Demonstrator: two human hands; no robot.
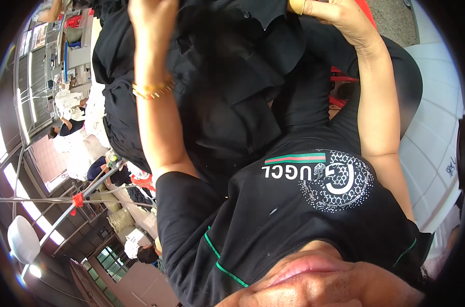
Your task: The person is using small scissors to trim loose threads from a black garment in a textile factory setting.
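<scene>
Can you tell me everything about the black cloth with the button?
The black cloth looks matte and soft, rumpled into folds, with a small round dark button near the top. It spreads in front of the person's black shirt and past the picture's top edge. The right hand is at its edge; the blurred left hand is over it, touch unclear.
</scene>
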